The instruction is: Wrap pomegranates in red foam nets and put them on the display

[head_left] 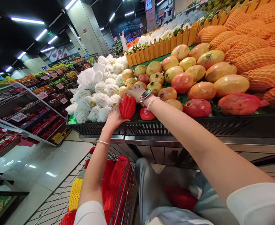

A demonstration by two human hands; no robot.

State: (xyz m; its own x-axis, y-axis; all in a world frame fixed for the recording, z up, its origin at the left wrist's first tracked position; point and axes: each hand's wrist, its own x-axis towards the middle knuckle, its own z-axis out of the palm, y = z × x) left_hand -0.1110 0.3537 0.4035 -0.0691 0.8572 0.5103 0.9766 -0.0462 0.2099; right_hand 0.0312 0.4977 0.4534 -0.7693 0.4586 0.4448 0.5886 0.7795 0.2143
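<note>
"Settling the red foam sleeve [128,107] between both hands looks like the step now, wouldn't you say?"

"That's my judgement too. It is at the front edge of the black crate [151,127], and it looks filled out, though whatever is inside is mostly hidden."

"How do the hands stand?"

"The left hand [115,117] curls around the sleeve's left side, its thumb along the bottom. The right hand [137,92] lies palm down at the top, fingers bent over. Whether it grips the sleeve or only rests there, I can't tell."

"What else is close?"

"White-netted fruits [104,100] to the left, a red fruit [147,113] just to the right, and bare fruits [195,73] further along. Below, a cart [124,158] holds red nets [116,173] and a yellow net [75,191]."

"And the next move, what would it call for?"

"I'd say a firm left hold at the side, with the right fingers working lightly at the top, so the foam doesn't tear and nothing beside it gets knocked."
</note>
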